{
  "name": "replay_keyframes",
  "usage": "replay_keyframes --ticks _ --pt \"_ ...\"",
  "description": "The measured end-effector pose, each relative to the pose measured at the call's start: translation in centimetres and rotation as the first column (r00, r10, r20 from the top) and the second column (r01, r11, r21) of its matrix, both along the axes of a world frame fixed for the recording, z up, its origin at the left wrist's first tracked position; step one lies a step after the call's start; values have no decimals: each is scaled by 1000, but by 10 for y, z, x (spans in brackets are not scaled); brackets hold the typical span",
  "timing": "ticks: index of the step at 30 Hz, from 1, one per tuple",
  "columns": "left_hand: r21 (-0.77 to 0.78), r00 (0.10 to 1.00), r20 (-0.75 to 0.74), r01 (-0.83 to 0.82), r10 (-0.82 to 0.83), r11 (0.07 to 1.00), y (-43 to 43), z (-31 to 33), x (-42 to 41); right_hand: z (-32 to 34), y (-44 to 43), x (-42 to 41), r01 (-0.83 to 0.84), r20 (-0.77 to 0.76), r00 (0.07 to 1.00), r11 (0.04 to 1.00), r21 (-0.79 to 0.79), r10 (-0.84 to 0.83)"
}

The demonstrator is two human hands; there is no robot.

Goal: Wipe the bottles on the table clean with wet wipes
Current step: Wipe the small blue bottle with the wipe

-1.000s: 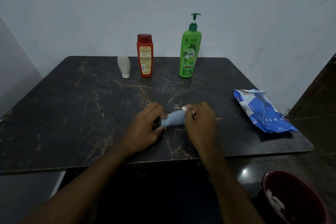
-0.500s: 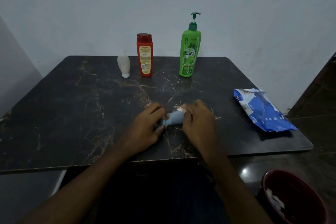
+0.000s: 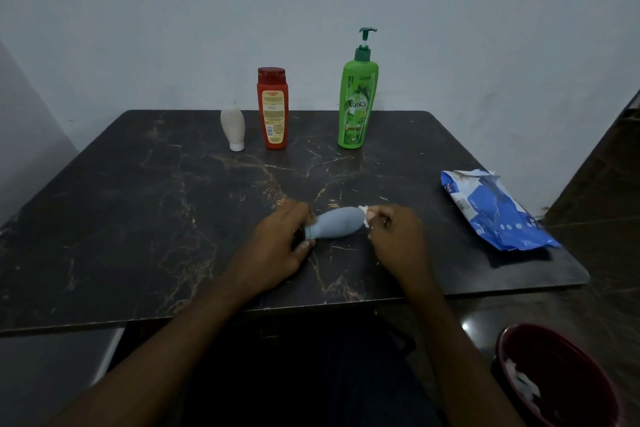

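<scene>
The left grip (image 3: 277,246) is curled round the cap end of the bottle (image 3: 334,227), thumb at the near side and fingers over the top. The right grip (image 3: 398,239) pinches a white wipe (image 3: 365,218) against the bottle's right end, its fingers bunched together. The bottle, pale blue-grey, lies on its side on the bench (image 3: 138,218), near the front edge, cap to the left.

Compared with a second ago, the right grip sits farther right: then it covered the bottle's right half, now it touches only the tip, and most of the body is exposed between the two grips. The left grip and the bottle keep the same place.

At the back of the bench stand three bottles in a row, well apart from the grips: a white bottle (image 3: 232,126) set cap-down, a red bottle (image 3: 272,107) just beside it, and a green pump bottle (image 3: 356,104) farther right. A blue pack (image 3: 495,211) of wipes lies flat at the right edge, its top torn open. Below the bench at lower right is a dark red bin (image 3: 588,350) with white scraps inside.
</scene>
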State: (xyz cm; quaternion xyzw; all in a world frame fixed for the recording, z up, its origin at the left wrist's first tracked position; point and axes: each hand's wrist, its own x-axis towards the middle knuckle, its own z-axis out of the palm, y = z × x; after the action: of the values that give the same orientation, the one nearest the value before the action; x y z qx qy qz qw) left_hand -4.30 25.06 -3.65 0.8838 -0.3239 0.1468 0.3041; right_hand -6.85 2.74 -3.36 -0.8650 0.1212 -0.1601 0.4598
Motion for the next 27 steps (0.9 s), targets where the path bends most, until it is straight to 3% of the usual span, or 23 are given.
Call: replay_keyframes --ticks 5,10,14,19,21,23,27 --pt "-91 996 -86 -46 38 995 2 1 4 6 0 4 -62 113 993 981 185 42" --pt "-257 973 -231 -60 -1 965 5 6 5 15 -5 14 -63 60 997 892 447 40" --pt "-307 952 -305 -98 0 947 6 8 7 13 9 14 16 65 996 801 599 -68" --pt "-359 935 -353 -113 -23 926 7 9 7 8 34 6 58 130 971 729 682 -199" --pt "-357 929 -370 -123 -19 926 7 10 8 7 42 1 51 175 959 741 670 -225" --pt "-360 922 -387 -125 -26 925 8 9 10 5 50 -5 36 234 949 811 584 -210" --pt "-407 921 -384 -100 -71 908 7 10 10 -1 73 -19 -45 416 909 985 168 -29"
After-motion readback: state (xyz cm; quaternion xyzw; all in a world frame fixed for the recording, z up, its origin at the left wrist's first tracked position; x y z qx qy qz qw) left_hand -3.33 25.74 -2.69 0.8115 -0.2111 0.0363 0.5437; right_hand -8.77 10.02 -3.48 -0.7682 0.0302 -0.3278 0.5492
